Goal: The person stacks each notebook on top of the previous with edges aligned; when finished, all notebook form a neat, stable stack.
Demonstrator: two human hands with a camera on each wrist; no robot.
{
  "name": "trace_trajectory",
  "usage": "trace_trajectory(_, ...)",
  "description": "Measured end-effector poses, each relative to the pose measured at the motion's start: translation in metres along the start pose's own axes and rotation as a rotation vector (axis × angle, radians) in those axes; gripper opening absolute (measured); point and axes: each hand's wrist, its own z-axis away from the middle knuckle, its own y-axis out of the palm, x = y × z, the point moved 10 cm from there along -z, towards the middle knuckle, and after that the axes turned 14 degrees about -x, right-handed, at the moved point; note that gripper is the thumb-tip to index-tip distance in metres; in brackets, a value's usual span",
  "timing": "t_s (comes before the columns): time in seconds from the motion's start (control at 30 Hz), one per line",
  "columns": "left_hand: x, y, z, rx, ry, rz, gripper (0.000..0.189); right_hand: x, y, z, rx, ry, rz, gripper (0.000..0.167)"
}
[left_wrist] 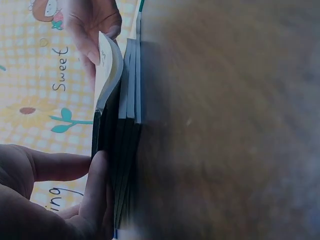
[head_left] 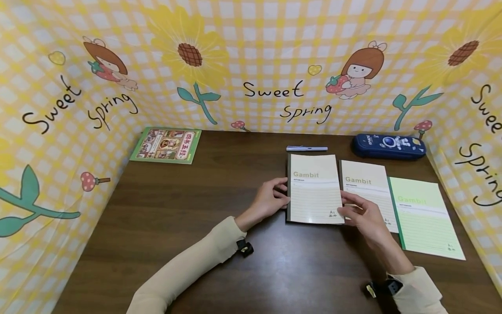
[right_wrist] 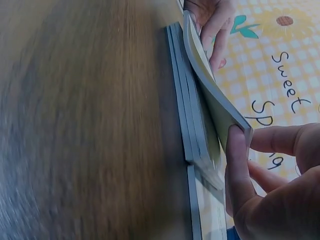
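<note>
A cream Gambit notebook [head_left: 315,194] with a dark spine is held just above a stack of several notebooks [right_wrist: 182,95]. My left hand [head_left: 268,198] pinches its spine edge between thumb and fingers. On the opposite side, my right hand [head_left: 366,218] pinches the edge near the lower right corner. The held notebook bows between the two hands in both wrist views, with the stack's edges showing under it. A second cream Gambit notebook [head_left: 362,172] lies right beside it, partly behind my right hand. Farther right is a light green Gambit notebook [head_left: 423,218].
A lavender pen [head_left: 307,148] lies behind the held notebook. At the back right sits a dark blue pencil case [head_left: 388,147], and at the back left a green picture-covered book [head_left: 166,145]. Checked yellow cloth [head_left: 259,56] walls the brown table [head_left: 176,192] on three sides.
</note>
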Motion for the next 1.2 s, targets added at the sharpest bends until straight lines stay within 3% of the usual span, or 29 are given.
trace_trajectory(0.27,-0.0002,0.009,-0.0075,0.029,0.015,-0.051,0.063,-0.005,-0.0086,-0.0026,-0.02,-0.023,0.074,0.058)
trace_trajectory(0.73,0.0028,0.0084,-0.0099,0.032,-0.002,-0.086,0.062,-0.006,-0.0044,-0.0074,-0.015,-0.089,0.201,0.054)
trace_trajectory(1.2,0.0066,0.0094,-0.0105,0.061,-0.008,-0.106,0.064,-0.0056,-0.0021,-0.0102,-0.011,-0.117,0.207,0.052)
